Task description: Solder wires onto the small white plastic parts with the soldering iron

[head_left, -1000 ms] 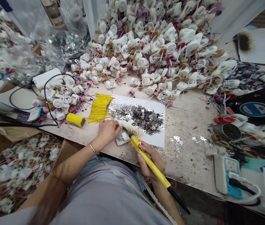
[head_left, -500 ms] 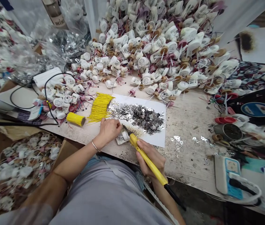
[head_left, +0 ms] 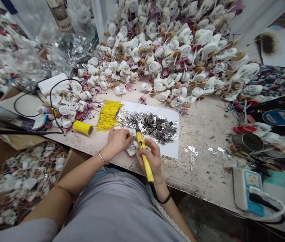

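My right hand [head_left: 154, 160] is wrapped around the yellow handle of a soldering iron [head_left: 146, 161], whose dark tip points away from me toward the metal pieces. My left hand [head_left: 118, 139] is closed, thumb and fingers pinched together; what they grip is too small to make out. A white plastic part [head_left: 131, 149] sits between the hands, partly covered by the right fingers. Just beyond lies a heap of small flat metal pieces [head_left: 159, 129] on a white sheet [head_left: 171, 152]. Yellow wires [head_left: 108, 116] are spread beside the heap, left of a tied yellow wire bundle [head_left: 82, 127].
A large pile of white plastic assemblies with wires [head_left: 157, 64] covers the table's back. At right are a metal cup [head_left: 250, 142] and a power strip [head_left: 245, 191]. Loose metal pieces [head_left: 192, 150] dot the tabletop. A box of parts [head_left: 31, 178] stands low at left.
My right hand has moved left and turned the soldering iron more upright, its tip shifting farther from me toward the metal heap. My left hand has stayed nearly in place, still pinched.
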The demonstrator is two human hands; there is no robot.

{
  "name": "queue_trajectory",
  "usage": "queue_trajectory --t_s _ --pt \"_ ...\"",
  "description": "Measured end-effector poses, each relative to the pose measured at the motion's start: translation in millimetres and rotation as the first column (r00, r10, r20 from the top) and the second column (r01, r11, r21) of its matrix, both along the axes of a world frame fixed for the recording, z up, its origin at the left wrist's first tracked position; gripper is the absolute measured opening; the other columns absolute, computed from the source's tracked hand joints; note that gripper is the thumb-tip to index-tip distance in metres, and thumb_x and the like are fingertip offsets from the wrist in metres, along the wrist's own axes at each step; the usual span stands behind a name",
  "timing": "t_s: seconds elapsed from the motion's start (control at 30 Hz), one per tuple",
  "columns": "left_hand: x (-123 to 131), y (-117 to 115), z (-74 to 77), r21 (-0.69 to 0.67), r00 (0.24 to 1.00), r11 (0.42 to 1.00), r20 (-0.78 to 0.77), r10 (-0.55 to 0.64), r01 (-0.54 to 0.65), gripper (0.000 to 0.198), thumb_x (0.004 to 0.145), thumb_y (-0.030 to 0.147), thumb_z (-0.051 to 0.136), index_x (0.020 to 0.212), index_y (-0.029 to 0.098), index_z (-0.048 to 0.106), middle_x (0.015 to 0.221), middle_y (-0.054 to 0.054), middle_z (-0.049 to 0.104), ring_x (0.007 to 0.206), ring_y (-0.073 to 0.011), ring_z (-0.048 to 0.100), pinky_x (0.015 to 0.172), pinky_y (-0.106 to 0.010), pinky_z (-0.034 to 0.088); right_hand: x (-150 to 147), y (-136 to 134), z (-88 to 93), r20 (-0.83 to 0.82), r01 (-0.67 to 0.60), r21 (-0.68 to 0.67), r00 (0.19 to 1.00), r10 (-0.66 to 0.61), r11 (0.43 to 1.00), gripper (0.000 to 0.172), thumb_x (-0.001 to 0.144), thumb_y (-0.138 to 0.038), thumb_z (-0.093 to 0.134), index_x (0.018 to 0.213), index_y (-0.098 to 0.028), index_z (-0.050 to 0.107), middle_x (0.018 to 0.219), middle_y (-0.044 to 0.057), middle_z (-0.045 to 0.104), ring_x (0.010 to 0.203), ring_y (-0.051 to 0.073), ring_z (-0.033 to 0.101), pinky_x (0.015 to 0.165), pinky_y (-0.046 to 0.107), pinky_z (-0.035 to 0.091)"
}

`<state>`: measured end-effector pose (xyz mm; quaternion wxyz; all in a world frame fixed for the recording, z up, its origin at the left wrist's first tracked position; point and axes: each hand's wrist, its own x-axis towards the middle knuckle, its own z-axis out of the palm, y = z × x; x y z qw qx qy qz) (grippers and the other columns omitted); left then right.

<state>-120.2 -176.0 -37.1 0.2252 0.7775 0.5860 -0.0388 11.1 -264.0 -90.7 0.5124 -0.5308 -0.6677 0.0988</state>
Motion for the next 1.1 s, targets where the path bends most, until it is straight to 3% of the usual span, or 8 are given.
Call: queue_trajectory --t_s 0.1,0.17,0.3,0.53,0.67,0.8,0.97,1.1 --pt "-8.4 0.7 2.9 -0.047 0.991 0.996 0.113 -0.069 0.074 0.027 0.089 0.033 0.050 0.084 0.018 0.072 0.084 -0.006 0.072 0.078 -0.0188 0.063 0.073 -0.030 0.041 7.9 -4.6 3.1 0.010 0.045 0.018 0.999 -0.045 0.999 0.016 0.077 -0.007 0.065 0.080 -0.020 0.055 0.117 0.007 0.049 0.107 0.018 0.060 0.078 0.028 0.060" --pt "-17.9 5.9 2.2 0.032 0.993 0.999 0.110 -0.038 0.034 0.026 0.091 0.030 0.048 0.089 0.018 0.071 0.091 -0.007 0.071 0.084 -0.0199 0.062 0.075 -0.030 0.041 14.1 -9.1 6.1 0.022 0.075 0.022 0.997 -0.075 0.997 0.017 0.075 -0.009 0.068 0.078 -0.019 0.055 0.116 0.007 0.050 0.105 0.019 0.060 0.076 0.029 0.061" --pt "-36.2 21.9 -5.9 0.222 0.996 0.973 -0.042 0.079 -0.068 0.023 0.089 0.021 0.048 0.094 0.016 0.070 0.097 -0.013 0.066 0.096 -0.0281 0.056 0.083 -0.039 0.039 19.4 -14.1 8.5 -0.005 0.163 0.003 0.987 -0.163 0.987 0.015 0.076 -0.010 0.068 0.077 -0.020 0.056 0.112 0.007 0.053 0.100 0.019 0.062 0.076 0.032 0.061" --pt "-45.5 31.9 -12.6 0.315 0.999 0.949 0.037 0.017 -0.028 0.019 0.087 0.019 0.053 0.082 0.017 0.071 0.094 -0.011 0.062 0.099 -0.0265 0.052 0.088 -0.040 0.039 30.6 -11.7 5.1 -0.108 0.313 -0.014 0.944 -0.313 0.950 0.015 0.075 -0.010 0.067 0.073 -0.021 0.058 0.108 0.005 0.056 0.096 0.018 0.063 0.077 0.035 0.060" --pt "-30.0 27.9 -7.4 0.352 0.985 0.935 0.170 -0.016 -0.045 0.022 0.090 0.015 0.046 0.089 0.015 0.069 0.105 -0.011 0.061 0.101 -0.0220 0.052 0.092 -0.034 0.040 36.1 -5.9 4.9 -0.096 0.275 -0.029 0.956 -0.277 0.961 0.012 0.076 -0.012 0.066 0.073 -0.021 0.059 0.108 0.005 0.057 0.096 0.018 0.063 0.078 0.036 0.060" --pt "8.6 21.9 -7.8 0.146 0.953 0.979 0.246 -0.174 0.141 0.018 0.090 0.016 0.048 0.093 0.015 0.066 0.092 -0.007 0.065 0.087 -0.0176 0.058 0.082 -0.028 0.045 33.1 0.7 4.7 -0.109 0.292 -0.004 0.951 -0.290 0.957 0.010 0.077 -0.014 0.065 0.074 -0.021 0.059 0.109 0.005 0.058 0.097 0.019 0.063 0.079 0.037 0.060" --pt "48.9 22.9 -15.8 0.021 0.966 0.986 0.199 -0.166 0.166 0.019 0.087 0.028 0.053 0.084 0.016 0.068 0.083 -0.008 0.068 0.079 -0.0209 0.061 0.069 -0.030 0.044 33.2 -1.2 6.1 -0.115 0.303 0.015 0.947 -0.300 0.953 0.011 0.078 -0.015 0.064 0.072 -0.021 0.058 0.107 0.006 0.058 0.095 0.019 0.063 0.075 0.036 0.061" --pt "47.0 24.1 -17.7 0.109 0.948 0.954 0.129 -0.292 0.279 0.024 0.089 0.017 0.046 0.086 0.016 0.069 0.088 -0.008 0.068 0.083 -0.0208 0.061 0.071 -0.030 0.043 38.8 -12.4 6.5 -0.109 0.354 -0.012 0.929 -0.353 0.935 0.013 0.076 -0.013 0.067 0.071 -0.021 0.058 0.105 0.005 0.058 0.096 0.018 0.063 0.076 0.034 0.059"
